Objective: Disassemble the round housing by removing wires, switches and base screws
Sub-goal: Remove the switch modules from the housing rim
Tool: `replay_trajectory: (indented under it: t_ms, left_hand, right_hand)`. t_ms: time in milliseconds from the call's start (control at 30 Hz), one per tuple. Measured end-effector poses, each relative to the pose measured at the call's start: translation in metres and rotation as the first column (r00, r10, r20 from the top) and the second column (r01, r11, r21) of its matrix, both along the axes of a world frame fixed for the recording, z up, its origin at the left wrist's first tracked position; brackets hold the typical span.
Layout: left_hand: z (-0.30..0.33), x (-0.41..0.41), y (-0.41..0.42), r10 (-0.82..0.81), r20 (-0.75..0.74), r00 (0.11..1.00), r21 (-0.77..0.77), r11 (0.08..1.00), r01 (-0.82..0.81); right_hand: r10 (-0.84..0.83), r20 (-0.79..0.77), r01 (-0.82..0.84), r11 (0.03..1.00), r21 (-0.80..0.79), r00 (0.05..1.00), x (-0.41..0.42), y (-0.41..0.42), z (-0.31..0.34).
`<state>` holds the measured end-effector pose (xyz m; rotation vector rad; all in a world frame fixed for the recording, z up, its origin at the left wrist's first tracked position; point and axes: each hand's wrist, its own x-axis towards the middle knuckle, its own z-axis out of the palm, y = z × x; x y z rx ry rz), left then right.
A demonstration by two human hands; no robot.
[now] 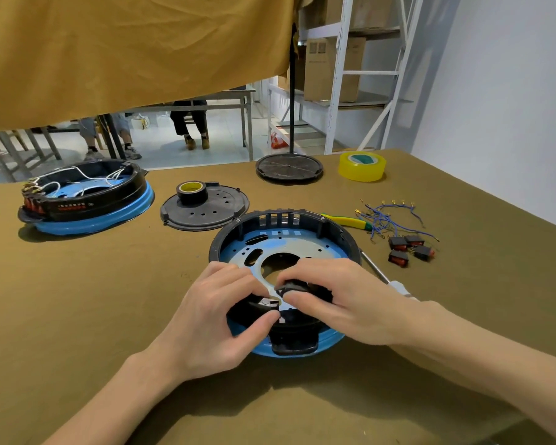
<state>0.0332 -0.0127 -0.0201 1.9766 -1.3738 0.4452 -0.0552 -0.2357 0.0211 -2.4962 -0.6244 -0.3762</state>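
Note:
A round black housing [281, 220] with a blue rim and a blue-filmed metal base plate lies in front of me. My left hand [219, 313] holds the housing's near wall, thumb outside and fingers inside. My right hand [337, 300] pinches a small black switch [291, 288] at the same near wall. Loose blue wires [387, 216] and several removed black switches with red rockers [410, 248] lie to the right of the housing.
A second wired housing [84, 197] sits at far left. A black lid [206, 208] carries a black tape roll [191, 191]. Another black disc [289, 167], yellow tape [361, 166], a yellow-green handled tool [347, 221] and a screwdriver [382, 277] lie around.

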Motion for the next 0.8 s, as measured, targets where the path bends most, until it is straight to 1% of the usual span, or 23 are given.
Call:
replay_trajectory:
  t_ms: [33,67,100,167,200,233,267,433,533,600,700,800]
  left_hand:
    - [0.001,0.0,0.0,0.003,0.002,1.0,0.002,1.0,-0.003]
    - [0.002,-0.001,0.0,0.006,0.005,1.0,0.005,1.0,-0.006]
    - [0.004,-0.002,-0.001,0.01,0.008,1.0,0.009,1.0,-0.01]
    - [0.005,-0.003,-0.001,0.018,0.019,1.0,0.013,1.0,-0.018]
    - [0.005,-0.003,-0.002,0.019,0.025,1.0,0.011,1.0,-0.019]
    - [0.006,-0.003,-0.002,0.019,0.028,0.999,0.009,1.0,-0.019]
    - [0.006,-0.002,-0.003,0.02,0.03,0.999,0.008,1.0,-0.02]
    - [0.005,-0.003,-0.006,0.026,0.036,0.999,0.018,0.999,-0.027]
    - [0.005,-0.003,-0.008,0.037,0.044,0.998,0.018,0.999,-0.037]
    - [0.005,-0.003,-0.008,0.045,0.043,0.998,0.02,0.999,-0.046]
    - [0.003,-0.003,-0.009,0.05,0.043,0.998,0.026,0.998,-0.052]
    - [0.003,-0.003,-0.01,0.061,0.049,0.997,0.028,0.998,-0.062]
  right_hand:
    - [-0.014,0.009,0.013,0.998,0.056,1.0,0.001,0.001,-0.001]
    - [-0.041,0.006,0.04,0.986,0.159,0.999,0.002,0.0,-0.002]
    - [-0.073,-0.018,0.075,0.951,0.3,0.997,0.002,-0.001,-0.002]
    - [-0.113,-0.077,0.137,0.817,0.56,0.991,0.004,-0.005,0.002]
    - [-0.146,-0.082,0.164,0.753,0.637,0.986,0.005,-0.008,0.003]
    - [-0.192,-0.076,0.192,0.713,0.675,0.978,0.007,-0.014,0.004]
    - [-0.243,-0.067,0.221,0.694,0.685,0.968,0.007,-0.021,0.005]
    - [-0.445,-0.095,0.41,0.692,0.594,0.89,0.005,-0.063,0.006]
    - [-0.565,-0.041,0.508,0.707,0.492,0.824,0.001,-0.09,0.005]
    - [-0.656,0.02,0.602,0.703,0.379,0.754,-0.003,-0.113,0.002]
    - [-0.772,0.049,0.753,0.631,0.185,0.634,-0.011,-0.154,-0.01]
    - [-0.816,0.058,0.815,0.578,0.036,0.576,-0.013,-0.183,-0.018]
